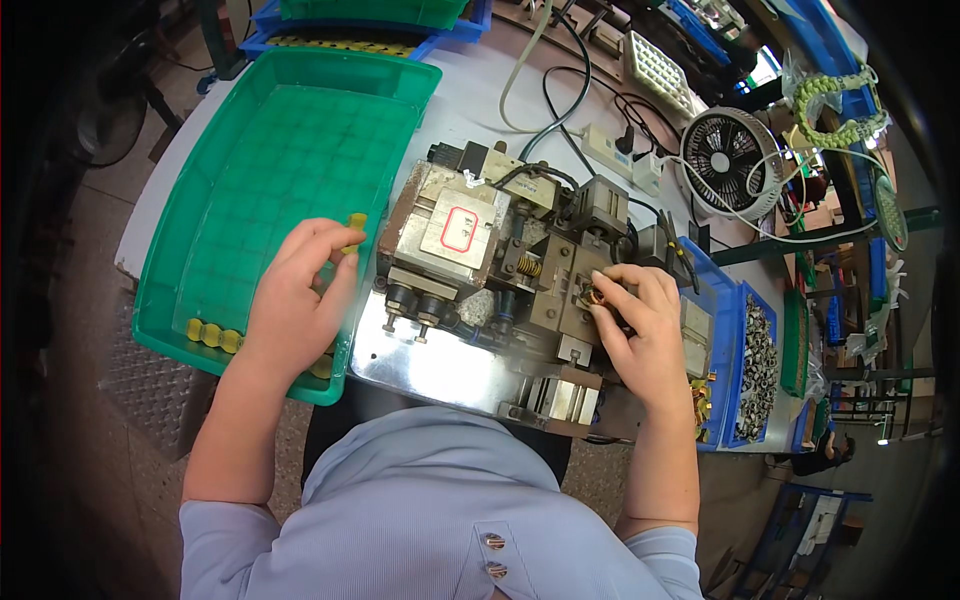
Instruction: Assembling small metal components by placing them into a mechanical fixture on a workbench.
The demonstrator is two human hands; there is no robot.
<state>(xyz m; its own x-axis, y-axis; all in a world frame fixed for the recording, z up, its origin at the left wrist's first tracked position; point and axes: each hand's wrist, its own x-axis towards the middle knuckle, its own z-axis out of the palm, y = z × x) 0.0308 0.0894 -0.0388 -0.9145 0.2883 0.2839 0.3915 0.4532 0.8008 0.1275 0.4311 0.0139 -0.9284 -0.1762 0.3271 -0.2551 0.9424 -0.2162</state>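
Light-blue shirt (430, 500) of the person lies nearest to the camera, at 6 o'clock, with two buttons (495, 541) visible. At 9 o'clock the left hand (303, 290) pinches one small yellow piece (356, 221) between thumb and fingers, above the inner edge of one green tray (290, 150). At 3 o'clock the right hand (640, 325) has its thumb and forefinger bent around one small coppery part (597, 297) on the metal machine (560, 285); whether it grips this part or only touches it, one cannot tell.

The yellow piece seems light and rather stiff, perhaps a little smooth; it is best taken by its sides, with the fingertips and gentle pressure. The coppery part is probably light also, but its fine shape may bend, so a hold at the outer edge looks safer.

Between 8 and 9 o'clock, a short row of yellow pieces (211, 333) lies in the tray; forearm and blur prevent a sure count. One fan (725, 160) stands at 2 o'clock on the counter (460, 110). Between 3 and 4 o'clock, one blue tray (740, 400) holds metal parts (757, 365), too many to count.
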